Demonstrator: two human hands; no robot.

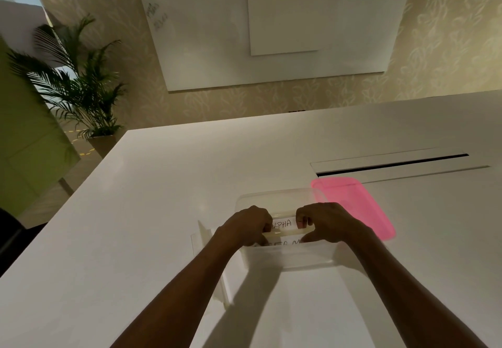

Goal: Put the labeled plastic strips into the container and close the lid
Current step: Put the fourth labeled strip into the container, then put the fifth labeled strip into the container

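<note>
Clear plastic is most of what the head camera shows: a see-through container [298, 256] sits on the white table [163, 212] right under both hands. The left hand [244, 225] and right hand [326, 222] each pinch one end of a strip [284, 224], fingers curled over it. Its long axis runs straight from hand to hand across the open box. The writing reads "ALPHA" (the first letter is half hidden by the left fingers). A second strip [282, 243] lies just nearer than the thumbs, apparently already inside. Its letters are too covered to read whole.

The pink lid [355, 206] lies flat on the table just outside the right hand, so that hand is much the nearer for closing. Faint scrawl on the whiteboard [157, 16] far beyond the fingers is illegible.
</note>
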